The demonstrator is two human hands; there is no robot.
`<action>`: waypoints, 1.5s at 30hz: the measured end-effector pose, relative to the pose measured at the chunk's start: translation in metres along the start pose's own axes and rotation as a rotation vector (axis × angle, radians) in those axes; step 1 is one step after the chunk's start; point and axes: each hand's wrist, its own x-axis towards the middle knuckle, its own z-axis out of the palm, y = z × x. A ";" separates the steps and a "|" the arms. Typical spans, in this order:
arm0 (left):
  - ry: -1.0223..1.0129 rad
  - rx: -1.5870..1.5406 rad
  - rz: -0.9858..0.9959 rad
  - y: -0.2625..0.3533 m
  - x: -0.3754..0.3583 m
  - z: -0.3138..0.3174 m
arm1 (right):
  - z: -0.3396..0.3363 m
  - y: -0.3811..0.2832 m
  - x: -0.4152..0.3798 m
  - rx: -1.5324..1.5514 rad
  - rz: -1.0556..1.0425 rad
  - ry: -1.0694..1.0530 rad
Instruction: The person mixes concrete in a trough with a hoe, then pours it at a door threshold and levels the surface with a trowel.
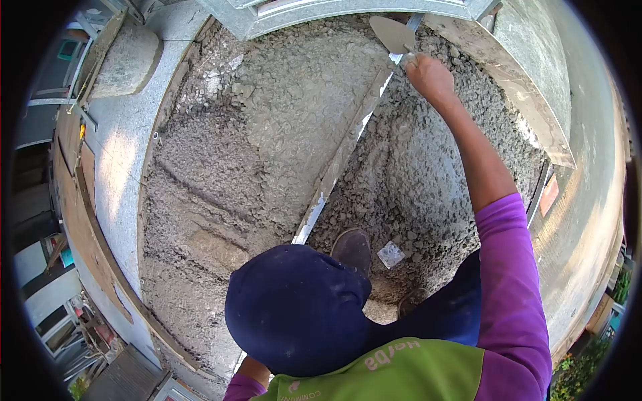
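Note:
My right hand is closed around the handle of a pointed trowel, its grey blade facing up at the far end of the mortar bed. Just below the trowel, a long, mortar-smeared metal straightedge runs diagonally toward me across the rough grey mortar. My raised knee in dark blue cloth covers part of the bar. Of my left arm only the purple cuff and some bare skin near the wrist show at the bottom; the knee hides the fingers.
My shoe stands in the mortar beside a small pale square piece. A board edges the bed at right, and a wooden strip lies at left. A grey metal frame crosses the far end. A grey tub sits at upper left.

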 end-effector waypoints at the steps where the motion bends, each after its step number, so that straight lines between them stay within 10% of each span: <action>1: -0.003 0.000 0.004 0.001 0.000 0.000 | 0.006 -0.004 -0.003 -0.010 0.014 -0.010; 16: -0.010 -0.008 0.037 0.009 0.007 0.000 | 0.058 -0.159 -0.154 0.022 -0.525 -0.083; 29: 0.001 -0.010 0.058 0.014 0.010 -0.003 | 0.001 -0.039 0.010 0.056 0.055 -0.060; 37: 0.009 -0.015 0.094 0.016 0.023 -0.002 | 0.001 -0.022 -0.085 0.139 -0.019 -0.088; 45: 0.028 -0.010 0.122 0.016 0.033 -0.003 | -0.001 0.163 -0.131 0.011 0.543 0.172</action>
